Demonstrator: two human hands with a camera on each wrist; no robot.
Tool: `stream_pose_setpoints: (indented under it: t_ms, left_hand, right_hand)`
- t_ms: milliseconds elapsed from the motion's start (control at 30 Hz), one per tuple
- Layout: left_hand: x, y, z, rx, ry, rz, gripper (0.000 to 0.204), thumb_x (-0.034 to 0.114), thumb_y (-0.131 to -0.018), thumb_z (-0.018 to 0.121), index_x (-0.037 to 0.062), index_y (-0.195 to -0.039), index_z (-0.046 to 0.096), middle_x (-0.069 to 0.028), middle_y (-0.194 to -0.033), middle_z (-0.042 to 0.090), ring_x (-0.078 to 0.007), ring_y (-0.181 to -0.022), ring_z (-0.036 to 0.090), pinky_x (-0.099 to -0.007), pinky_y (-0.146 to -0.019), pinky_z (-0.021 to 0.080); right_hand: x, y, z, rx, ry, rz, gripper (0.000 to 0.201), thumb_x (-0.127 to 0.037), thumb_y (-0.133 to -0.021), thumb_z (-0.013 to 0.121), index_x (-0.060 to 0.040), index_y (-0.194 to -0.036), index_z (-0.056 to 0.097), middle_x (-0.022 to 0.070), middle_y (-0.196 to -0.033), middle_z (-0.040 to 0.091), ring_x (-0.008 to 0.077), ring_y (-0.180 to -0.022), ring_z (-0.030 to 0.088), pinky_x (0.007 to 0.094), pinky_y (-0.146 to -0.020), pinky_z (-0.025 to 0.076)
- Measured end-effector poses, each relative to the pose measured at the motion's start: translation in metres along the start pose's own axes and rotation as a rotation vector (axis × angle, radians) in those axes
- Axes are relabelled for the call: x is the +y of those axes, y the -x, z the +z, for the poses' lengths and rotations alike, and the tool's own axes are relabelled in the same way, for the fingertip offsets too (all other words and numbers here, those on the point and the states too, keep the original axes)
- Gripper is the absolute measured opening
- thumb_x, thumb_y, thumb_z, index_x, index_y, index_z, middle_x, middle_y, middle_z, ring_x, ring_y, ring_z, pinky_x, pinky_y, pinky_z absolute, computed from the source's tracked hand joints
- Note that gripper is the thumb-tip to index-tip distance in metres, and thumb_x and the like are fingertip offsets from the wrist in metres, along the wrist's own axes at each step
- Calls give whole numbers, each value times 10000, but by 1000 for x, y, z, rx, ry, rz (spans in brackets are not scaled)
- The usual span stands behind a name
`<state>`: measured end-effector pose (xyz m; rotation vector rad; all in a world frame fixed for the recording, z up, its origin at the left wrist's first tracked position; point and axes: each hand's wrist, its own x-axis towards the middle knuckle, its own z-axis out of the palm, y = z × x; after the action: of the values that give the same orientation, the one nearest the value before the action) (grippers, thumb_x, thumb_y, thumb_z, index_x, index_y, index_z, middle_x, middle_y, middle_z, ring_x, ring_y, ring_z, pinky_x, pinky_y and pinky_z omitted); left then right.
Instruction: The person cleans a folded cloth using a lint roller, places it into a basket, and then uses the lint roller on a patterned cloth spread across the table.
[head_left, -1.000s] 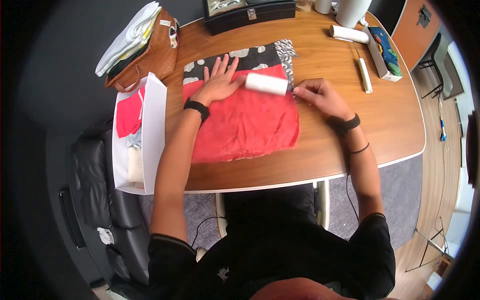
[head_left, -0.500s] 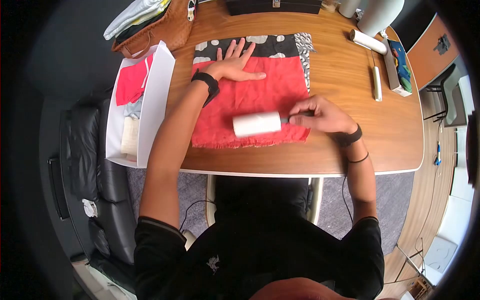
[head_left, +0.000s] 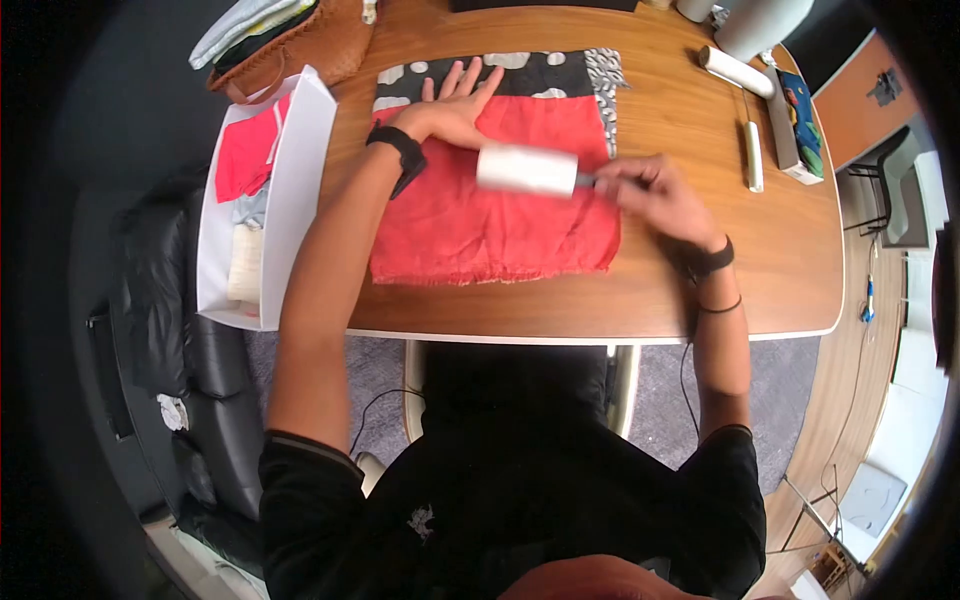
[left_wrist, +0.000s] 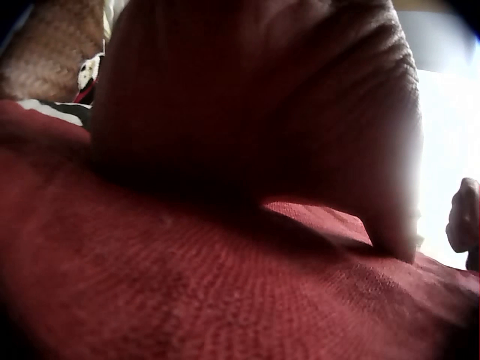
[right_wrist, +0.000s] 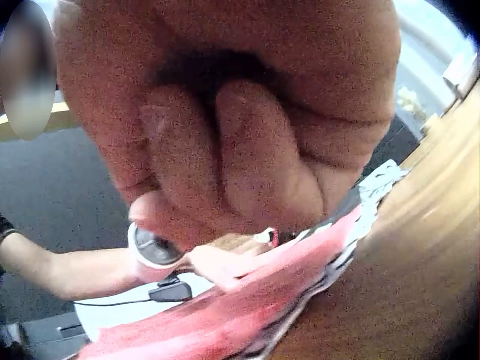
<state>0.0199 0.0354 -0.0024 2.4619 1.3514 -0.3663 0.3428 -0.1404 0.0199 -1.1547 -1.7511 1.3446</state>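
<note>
Rolling lint off a red cloth on the desk

Our desk [head_left: 700, 290] carries the red cloth [head_left: 490, 215]; our left hand [head_left: 450, 105] presses flat on its far edge, fingers straight, while our right hand [head_left: 655, 190] grips the lint roller [head_left: 528, 169] lying on it.

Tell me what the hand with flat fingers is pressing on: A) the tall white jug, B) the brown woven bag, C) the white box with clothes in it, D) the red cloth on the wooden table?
D: the left hand lies flat with spread fingers on the far edge of the red cloth, while the right hand grips the handle of the white lint roller.
</note>
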Motion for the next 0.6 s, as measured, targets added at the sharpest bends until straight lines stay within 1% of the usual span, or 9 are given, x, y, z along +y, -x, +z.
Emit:
stream_pose_setpoints:
  t_ms: [133,200,233,333,400,433,467,533,600]
  left_hand:
    - [-7,3,-2,34,4,42,1630,922,-603,839,188,-1790,-3,-213,-1845,-99,-404,-1705,-97,-672,-1318,10]
    - [-14,-1,-3,33,10,50,1632,915,-600,847,189,-1791,-1,-215,-1845,-96,-399,-1705,-105,-664,-1321,0]
    - [-16,-2,-4,30,12,48,1631,913,-601,848,190,-1791,-2,-216,-1845,-94,-398,-1705,-108,-663,-1321,-1]
    - [-20,-2,-4,21,25,53,1628,904,-604,853,192,-1791,-3,-214,-1846,-93,-395,-1705,-114,-660,-1322,-8]
    - [-21,-3,-1,44,15,60,1626,901,-605,854,192,-1791,-3,-212,-1846,-97,-392,-1705,-122,-666,-1319,-11]
    - [-20,-3,0,40,13,65,1626,901,-605,854,192,-1791,-3,-212,-1846,-97,-392,-1705,-122,-666,-1319,-11]
    - [-21,-4,-1,37,19,60,1624,899,-606,854,194,-1791,-3,-211,-1847,-99,-390,-1705,-125,-669,-1317,-13]
    - [-19,-3,-1,31,23,57,1622,898,-607,855,195,-1792,-2,-210,-1847,-101,-387,-1705,-129,-673,-1314,-15]
    - [-19,-2,-2,30,27,48,1619,898,-608,854,200,-1792,-1,-206,-1848,-103,-384,-1705,-131,-680,-1311,-14]
  right_hand:
    - [17,-3,-27,216,162,-13,302,-265,-1065,748,21,-1149,800,2,-871,732,72,-786,614,263,-710,512]
    - [19,-2,-29,264,152,242,337,-333,-1062,764,-8,-1135,816,-18,-790,672,67,-710,562,252,-652,475]
    - [17,-2,-30,269,153,241,337,-333,-1062,764,-8,-1135,816,-18,-790,672,67,-710,562,252,-652,475]
    - [10,-1,-31,136,227,351,337,-343,-1053,775,-9,-1052,824,-61,-754,606,59,-695,509,276,-633,429]
    - [9,4,-31,-185,77,281,331,-343,-1027,809,-13,-1017,834,-48,-717,600,63,-656,498,274,-601,422]
    - [5,5,-30,-284,45,308,305,-313,-980,860,-9,-983,840,-32,-704,638,65,-642,517,269,-592,424]
    - [3,6,-31,-277,43,308,305,-313,-980,860,-9,-983,840,-32,-704,638,65,-642,517,269,-592,424]
    - [1,7,-33,-527,56,238,276,-278,-941,895,-8,-972,844,-12,-710,685,72,-634,544,268,-589,429]
    - [6,7,-34,-543,58,253,263,-259,-919,912,-8,-953,841,-2,-724,706,78,-639,567,273,-588,436]
